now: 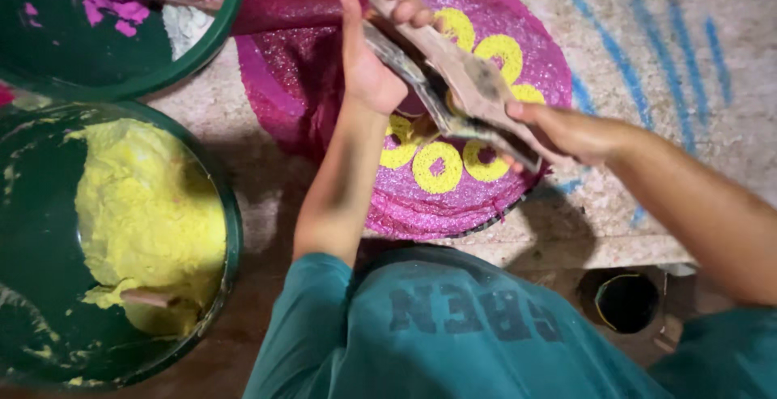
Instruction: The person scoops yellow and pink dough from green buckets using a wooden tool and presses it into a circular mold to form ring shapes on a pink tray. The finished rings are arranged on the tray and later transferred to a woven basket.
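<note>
We keep the left hand (368,63) and right hand (558,128) closed on the two wooden blades (461,83) crossed above the pink disc (453,197), scraping gently toward six o'clock.

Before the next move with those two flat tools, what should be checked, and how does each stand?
1. Left hand grips dark flat tool: ok.
2. Right hand holds wooden paddle: ok.
3. Tools above the pink disc: ok.
4. Yellow rings intact: those visible ok, some hidden by the tools.
5. Yellow paste left in green tub: ok.
6. Tool faces clean: cannot tell.
</note>
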